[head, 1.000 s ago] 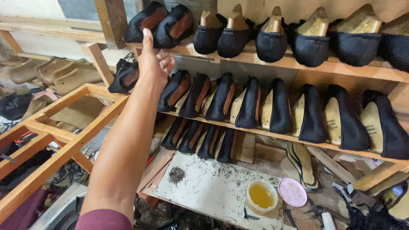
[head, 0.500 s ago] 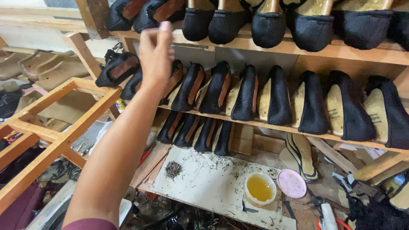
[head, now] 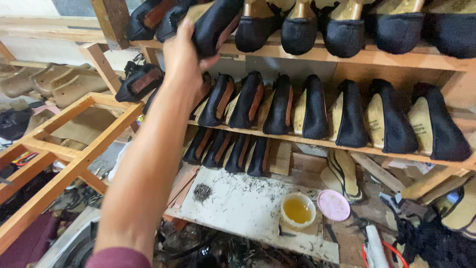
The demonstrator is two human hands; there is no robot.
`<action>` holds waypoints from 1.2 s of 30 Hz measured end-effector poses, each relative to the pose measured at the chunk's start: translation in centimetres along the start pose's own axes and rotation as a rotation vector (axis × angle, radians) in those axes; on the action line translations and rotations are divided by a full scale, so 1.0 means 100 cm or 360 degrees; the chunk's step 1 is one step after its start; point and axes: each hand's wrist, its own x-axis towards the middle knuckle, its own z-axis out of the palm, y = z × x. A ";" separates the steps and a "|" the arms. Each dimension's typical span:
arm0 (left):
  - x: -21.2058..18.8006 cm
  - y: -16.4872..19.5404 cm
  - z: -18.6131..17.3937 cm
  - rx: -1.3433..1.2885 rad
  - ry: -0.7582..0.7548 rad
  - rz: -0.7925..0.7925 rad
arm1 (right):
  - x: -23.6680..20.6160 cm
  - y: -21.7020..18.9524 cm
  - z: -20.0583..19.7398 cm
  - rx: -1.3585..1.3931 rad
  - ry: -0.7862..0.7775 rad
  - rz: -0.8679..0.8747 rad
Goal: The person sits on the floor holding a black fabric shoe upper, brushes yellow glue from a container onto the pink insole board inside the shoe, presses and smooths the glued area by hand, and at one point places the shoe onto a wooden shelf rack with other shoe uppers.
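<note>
My left hand (head: 184,62) reaches up to the top wooden shelf (head: 396,59) and is closed around a black shoe on a last (head: 218,22), which is tilted and partly pulled off the shelf edge. More black shoes on tan lasts (head: 342,27) stand in a row to its right, and two others (head: 148,20) lie to its left. My forearm runs from the lower left up to the shelf, with a maroon sleeve (head: 119,258) at the bottom. My right hand is out of view.
A middle shelf holds several black shoes on edge (head: 307,109), and more stand below (head: 228,151). Underneath lie a stained white board (head: 238,208), a cup of yellow liquid (head: 297,211) and a pink lid (head: 333,205). A wooden frame (head: 74,149) stands at the left.
My left hand rose from in front of the shelf to the top row and closed on a black shoe, which now tips outward. The view moved closer.
</note>
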 end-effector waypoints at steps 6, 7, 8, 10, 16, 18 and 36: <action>-0.170 -0.087 -0.122 -0.0669 -0.0278 -0.0416 | 0.019 0.054 -0.002 0.0133 -0.0012 -0.0133; -0.204 -0.105 -0.141 -0.0587 -0.0159 -0.0660 | 0.015 0.064 -0.002 0.0199 -0.0029 -0.0186; -0.239 -0.124 -0.159 -0.0504 -0.0043 -0.0915 | 0.010 0.074 -0.004 0.0291 -0.0054 -0.0266; -0.315 -0.151 -0.187 -0.0708 -0.0270 -0.1106 | -0.001 0.083 -0.007 0.0568 -0.0170 -0.0435; -0.468 -0.176 -0.202 -0.0630 -0.0340 -0.1511 | -0.032 0.018 0.007 0.0778 -0.0317 -0.0591; -0.493 -0.169 -0.199 -0.0681 -0.0424 -0.1501 | -0.040 0.006 0.017 0.0730 -0.0334 -0.0536; -0.494 -0.168 -0.211 -0.0625 -0.0404 -0.1532 | -0.053 0.027 0.017 0.0100 -0.0616 -0.0843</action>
